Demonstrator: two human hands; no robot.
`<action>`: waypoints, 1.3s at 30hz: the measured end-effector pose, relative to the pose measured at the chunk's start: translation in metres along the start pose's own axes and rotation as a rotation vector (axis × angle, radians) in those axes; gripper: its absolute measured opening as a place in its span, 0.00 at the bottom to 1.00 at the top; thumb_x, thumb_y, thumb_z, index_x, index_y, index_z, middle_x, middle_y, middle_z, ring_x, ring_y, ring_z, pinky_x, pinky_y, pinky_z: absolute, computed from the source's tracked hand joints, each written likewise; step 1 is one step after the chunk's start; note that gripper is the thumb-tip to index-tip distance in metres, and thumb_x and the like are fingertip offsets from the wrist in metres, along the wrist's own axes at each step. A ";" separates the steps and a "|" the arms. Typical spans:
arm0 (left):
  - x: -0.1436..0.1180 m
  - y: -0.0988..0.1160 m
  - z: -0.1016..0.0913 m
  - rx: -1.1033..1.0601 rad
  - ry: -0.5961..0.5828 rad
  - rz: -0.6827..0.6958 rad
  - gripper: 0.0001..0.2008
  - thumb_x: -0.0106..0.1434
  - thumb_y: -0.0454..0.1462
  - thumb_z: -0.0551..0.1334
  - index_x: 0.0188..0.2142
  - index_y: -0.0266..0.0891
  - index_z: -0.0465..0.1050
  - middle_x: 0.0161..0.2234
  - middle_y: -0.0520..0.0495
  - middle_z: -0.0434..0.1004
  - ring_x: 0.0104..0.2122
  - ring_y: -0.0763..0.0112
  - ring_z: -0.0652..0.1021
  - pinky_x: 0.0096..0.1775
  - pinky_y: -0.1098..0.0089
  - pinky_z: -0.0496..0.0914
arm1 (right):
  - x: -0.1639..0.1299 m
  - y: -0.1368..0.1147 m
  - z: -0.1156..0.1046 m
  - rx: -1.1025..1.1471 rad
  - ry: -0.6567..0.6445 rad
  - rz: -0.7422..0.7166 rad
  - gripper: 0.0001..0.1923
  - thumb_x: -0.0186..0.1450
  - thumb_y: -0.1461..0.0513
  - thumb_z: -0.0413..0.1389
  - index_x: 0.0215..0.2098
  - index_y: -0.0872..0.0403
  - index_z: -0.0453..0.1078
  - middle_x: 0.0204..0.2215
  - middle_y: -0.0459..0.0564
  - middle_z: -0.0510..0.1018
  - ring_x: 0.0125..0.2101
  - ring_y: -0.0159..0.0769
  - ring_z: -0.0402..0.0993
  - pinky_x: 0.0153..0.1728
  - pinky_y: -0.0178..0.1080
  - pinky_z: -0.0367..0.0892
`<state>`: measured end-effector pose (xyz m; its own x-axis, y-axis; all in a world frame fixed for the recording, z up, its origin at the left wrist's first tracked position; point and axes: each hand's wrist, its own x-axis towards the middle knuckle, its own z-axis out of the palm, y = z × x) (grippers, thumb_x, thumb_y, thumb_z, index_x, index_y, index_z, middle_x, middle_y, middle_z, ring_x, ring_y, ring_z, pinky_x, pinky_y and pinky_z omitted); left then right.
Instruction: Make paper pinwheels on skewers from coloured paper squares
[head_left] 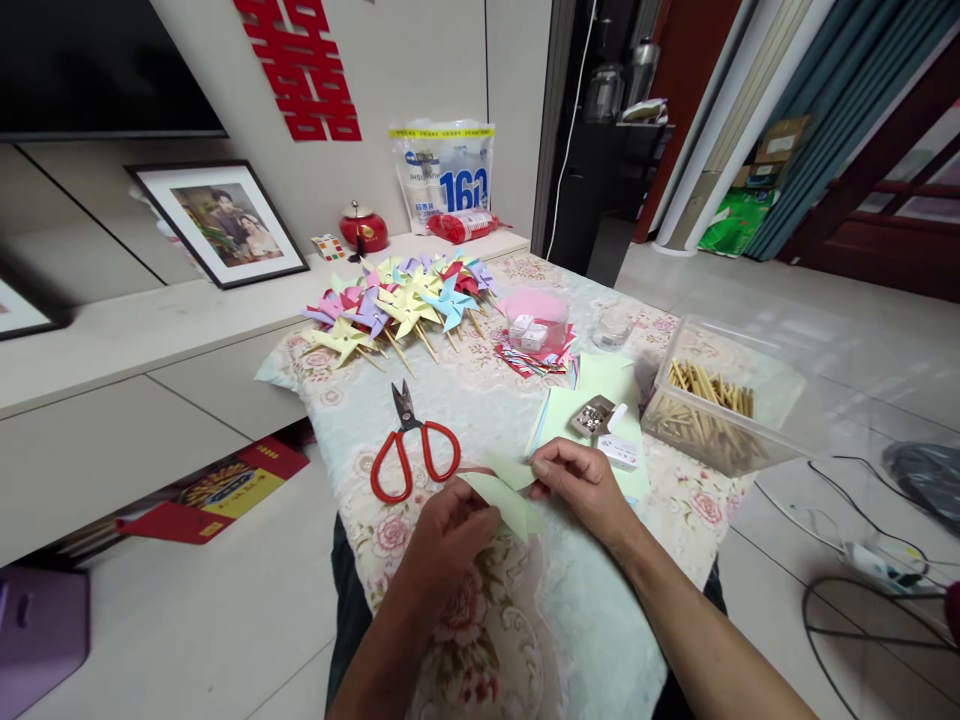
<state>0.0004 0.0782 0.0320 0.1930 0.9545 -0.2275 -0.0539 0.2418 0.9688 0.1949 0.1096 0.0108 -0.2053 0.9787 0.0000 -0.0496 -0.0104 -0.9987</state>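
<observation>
A light green paper piece [517,508] with cut, slightly blurred flaps is held between my hands, low over the table. My left hand [448,532] has its fingers closed on the paper's left side. The fingertips of my right hand [581,488] pinch a flap on the right. Red-handled scissors [406,440] lie just beyond my left hand with their blades a little apart. Past my right hand, a small open box of metal pins [594,415] and a white box [617,451] rest on a stack of green paper sheets [559,408].
Finished paper pinwheels [411,303] on sticks are heaped at the back left. A pink round container [536,305] stands on coloured paper pieces [525,362]. A clear bin [780,425] at the right holds wooden sticks [709,388]. A flowered cloth [349,400] covers the table.
</observation>
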 end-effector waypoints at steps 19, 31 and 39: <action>0.005 0.009 0.017 0.709 0.096 0.415 0.04 0.58 0.32 0.55 0.28 0.42 0.63 0.41 0.42 0.70 0.42 0.57 0.72 0.44 0.55 0.66 | -0.001 0.001 0.001 -0.308 -0.153 -0.229 0.20 0.64 0.56 0.62 0.53 0.53 0.73 0.44 0.54 0.79 0.43 0.42 0.76 0.44 0.42 0.70; 0.009 0.023 0.008 0.540 -0.030 0.341 0.06 0.56 0.32 0.56 0.25 0.42 0.60 0.34 0.47 0.69 0.34 0.64 0.72 0.34 0.65 0.66 | 0.000 0.004 0.004 0.085 -0.161 -0.016 0.22 0.61 0.60 0.61 0.54 0.53 0.72 0.40 0.49 0.82 0.38 0.38 0.79 0.39 0.39 0.71; 0.012 0.025 -0.001 0.580 -0.077 0.353 0.05 0.57 0.33 0.57 0.25 0.42 0.64 0.33 0.47 0.70 0.34 0.64 0.72 0.36 0.64 0.67 | 0.000 -0.002 0.003 0.120 -0.176 0.027 0.18 0.61 0.59 0.62 0.50 0.52 0.75 0.41 0.49 0.82 0.41 0.38 0.78 0.42 0.38 0.70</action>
<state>0.0002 0.0956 0.0533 0.3309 0.9385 0.0985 0.4035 -0.2351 0.8843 0.1917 0.1093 0.0134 -0.3754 0.9268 -0.0074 -0.1560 -0.0710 -0.9852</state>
